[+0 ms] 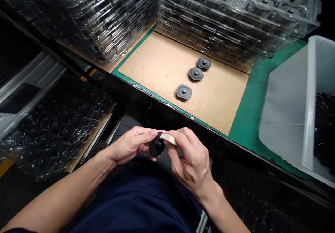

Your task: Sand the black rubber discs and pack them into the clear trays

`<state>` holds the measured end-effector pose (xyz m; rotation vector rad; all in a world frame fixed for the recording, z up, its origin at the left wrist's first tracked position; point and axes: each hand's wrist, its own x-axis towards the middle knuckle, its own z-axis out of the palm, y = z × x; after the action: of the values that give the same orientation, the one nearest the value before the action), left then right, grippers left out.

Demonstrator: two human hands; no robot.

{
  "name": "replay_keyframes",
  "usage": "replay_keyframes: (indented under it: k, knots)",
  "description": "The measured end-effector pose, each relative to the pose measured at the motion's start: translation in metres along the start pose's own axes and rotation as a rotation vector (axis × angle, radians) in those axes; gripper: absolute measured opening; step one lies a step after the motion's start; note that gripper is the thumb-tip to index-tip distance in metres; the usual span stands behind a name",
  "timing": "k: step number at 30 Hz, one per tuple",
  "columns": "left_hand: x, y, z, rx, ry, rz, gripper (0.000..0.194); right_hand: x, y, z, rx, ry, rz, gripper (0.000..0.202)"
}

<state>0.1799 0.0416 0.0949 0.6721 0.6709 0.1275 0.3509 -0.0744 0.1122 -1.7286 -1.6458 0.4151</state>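
Between thumb and fingers, my left hand [131, 143] grips a dark round disc [155, 146] with a small stub at its centre. My right hand [190, 156] pinches a flat cream-coloured strip [169, 138], whose end meets the upper edge of the disc. The strip's exact kind is unclear, as fingers cover part of it. Both hands are over my lap, in front of the table edge. On the brown board beyond lie three similar discs: a near one [184, 92], a middle one [196, 74] and a far one [204, 63], stubs upward.
Stacks of clear plastic trays rise at the back left [104, 23] and back right [222, 27]. A translucent bin [309, 104] with dark pieces stands at the right on the green tabletop [248, 128]. Lower left, a clear tray [60, 125] holds several dark discs.
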Motion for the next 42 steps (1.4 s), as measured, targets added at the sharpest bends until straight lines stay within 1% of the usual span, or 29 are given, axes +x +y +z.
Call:
replay_keyframes:
  k: [2, 3, 4, 5, 6, 8, 9, 10, 12, 14, 15, 18, 20, 22, 23, 24, 25, 26, 27, 28, 29, 30, 31, 33, 35, 36, 40, 41, 42]
  knots:
    - [0.001, 0.000, 0.000, -0.025, -0.032, -0.023, 0.046, 0.002, 0.002, -0.001, -0.051, 0.019, -0.082, 0.021]
    - [0.002, 0.000, 0.001, -0.051, -0.023, 0.000, 0.045, 0.003, 0.001, 0.000, -0.056, 0.048, -0.081, 0.021]
    - [0.003, -0.001, 0.004, -0.077, 0.009, 0.043, 0.043, 0.004, 0.000, 0.001, -0.033, 0.082, -0.036, 0.019]
    - [0.004, -0.001, 0.007, -0.100, 0.060, 0.107, 0.043, 0.004, -0.001, 0.003, 0.024, 0.106, 0.055, 0.016]
    - [0.004, -0.002, 0.010, -0.119, 0.119, 0.184, 0.044, 0.004, -0.003, 0.005, 0.113, 0.105, 0.176, 0.016]
    - [0.005, -0.004, 0.014, -0.136, 0.213, 0.309, 0.046, 0.003, -0.007, 0.010, 0.315, 0.037, 0.408, 0.027]
    - [0.004, -0.004, 0.015, -0.135, 0.235, 0.339, 0.046, 0.003, -0.009, 0.012, 0.386, -0.007, 0.473, 0.031]
    - [0.003, -0.005, 0.015, -0.130, 0.244, 0.344, 0.046, 0.002, -0.009, 0.013, 0.416, -0.031, 0.494, 0.032]
    - [0.001, -0.004, 0.011, -0.092, 0.223, 0.282, 0.046, 0.002, -0.008, 0.013, 0.361, 0.003, 0.427, 0.025]
    - [-0.001, -0.003, 0.005, -0.040, 0.168, 0.171, 0.045, 0.002, -0.004, 0.012, 0.246, 0.041, 0.282, 0.016]
    - [-0.002, -0.003, 0.002, -0.021, 0.129, 0.114, 0.043, 0.002, -0.001, 0.012, 0.198, 0.038, 0.201, 0.014]
    - [-0.001, -0.004, -0.006, -0.037, 0.020, -0.030, 0.038, 0.002, 0.004, 0.007, 0.111, -0.011, -0.004, 0.020]
    - [0.000, -0.007, -0.008, -0.100, -0.029, -0.114, 0.043, 0.003, 0.006, 0.005, 0.078, -0.050, -0.120, 0.026]
    - [0.002, -0.010, -0.006, -0.186, -0.047, -0.148, 0.045, 0.003, 0.006, 0.004, 0.038, -0.069, -0.209, 0.027]
    - [0.002, -0.012, -0.004, -0.230, -0.028, -0.124, 0.042, 0.003, 0.007, 0.005, 0.022, -0.046, -0.203, 0.026]
    - [0.003, -0.013, -0.002, -0.269, 0.011, -0.070, 0.040, 0.002, 0.006, 0.006, 0.021, -0.001, -0.143, 0.022]
    - [0.004, -0.014, 0.001, -0.297, 0.066, 0.008, 0.039, 0.002, 0.006, 0.008, 0.048, 0.041, -0.029, 0.016]
    - [0.004, -0.014, 0.003, -0.307, 0.126, 0.092, 0.040, 0.001, 0.006, 0.010, 0.113, 0.051, 0.119, 0.015]
    - [0.005, -0.014, 0.005, -0.302, 0.177, 0.168, 0.042, 0.000, 0.005, 0.012, 0.204, 0.024, 0.273, 0.020]
    - [0.004, -0.014, 0.006, -0.284, 0.213, 0.225, 0.044, 0.000, 0.004, 0.014, 0.304, -0.033, 0.403, 0.028]
    - [0.004, -0.013, 0.006, -0.259, 0.234, 0.260, 0.046, 0.000, 0.003, 0.016, 0.385, -0.097, 0.489, 0.033]
    - [0.003, -0.013, 0.006, -0.233, 0.244, 0.269, 0.046, -0.001, 0.002, 0.017, 0.430, -0.140, 0.528, 0.036]
    - [0.002, -0.012, 0.005, -0.211, 0.245, 0.255, 0.046, -0.001, 0.001, 0.017, 0.432, -0.143, 0.527, 0.036]
    - [0.000, -0.011, 0.002, -0.168, 0.217, 0.167, 0.044, -0.001, 0.002, 0.017, 0.352, -0.072, 0.435, 0.027]
    - [-0.001, -0.011, -0.002, -0.131, 0.140, 0.040, 0.040, 0.000, 0.004, 0.015, 0.280, -0.037, 0.274, 0.016]
    - [-0.002, -0.012, -0.004, -0.125, 0.097, -0.021, 0.038, 0.000, 0.005, 0.014, 0.261, -0.048, 0.190, 0.015]
    - [-0.001, -0.018, -0.009, -0.214, -0.013, -0.194, 0.041, 0.002, 0.008, 0.004, 0.163, -0.143, -0.121, 0.025]
    - [0.000, -0.020, -0.009, -0.249, -0.033, -0.213, 0.040, 0.003, 0.008, 0.003, 0.124, -0.158, -0.184, 0.026]
    - [0.000, -0.020, -0.008, -0.282, -0.040, -0.205, 0.039, 0.004, 0.008, 0.002, 0.085, -0.154, -0.211, 0.026]
